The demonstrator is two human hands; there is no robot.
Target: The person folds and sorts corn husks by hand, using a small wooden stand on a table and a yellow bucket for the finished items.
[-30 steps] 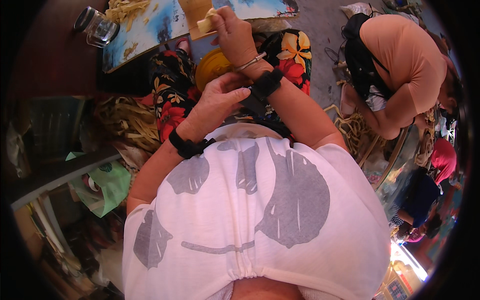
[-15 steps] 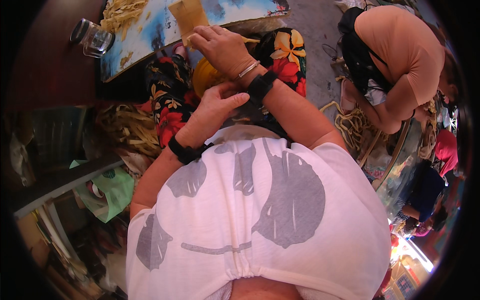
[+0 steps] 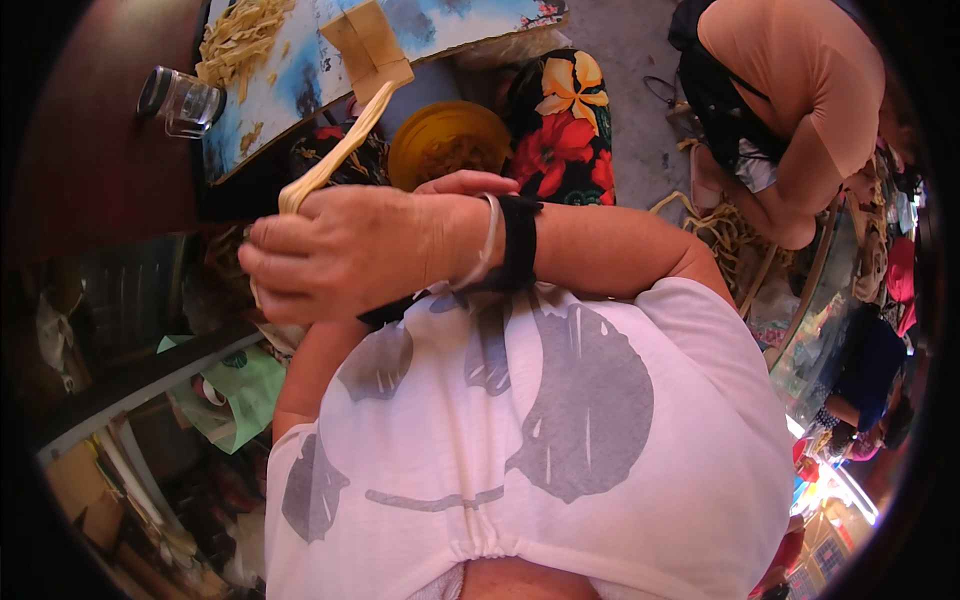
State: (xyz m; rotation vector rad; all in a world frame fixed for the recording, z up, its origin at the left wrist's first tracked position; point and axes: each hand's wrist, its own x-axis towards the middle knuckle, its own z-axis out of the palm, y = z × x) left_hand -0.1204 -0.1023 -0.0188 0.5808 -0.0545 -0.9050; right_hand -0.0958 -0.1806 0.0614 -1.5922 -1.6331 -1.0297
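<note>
The right hand (image 3: 350,250) crosses left in front of the chest, fingers clamped on a pale strip (image 3: 340,150) that runs up and far to the board (image 3: 300,90). The left hand (image 3: 465,183) lies mostly hidden behind the right wrist; whether its fingers grip is unclear. A yellow bowl (image 3: 445,135) sits just beyond, a glass jar (image 3: 180,100) far left, and another person (image 3: 790,110) crouches far right.

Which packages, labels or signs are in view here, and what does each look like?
Glass jar: upper left, on its side, clear with a dark lid.
Green bag: lower left, crumpled, pale green with a round mark.
Cardboard box: bottom left, brown, partly hidden.
No signs or screens are clear enough to tell.
</note>
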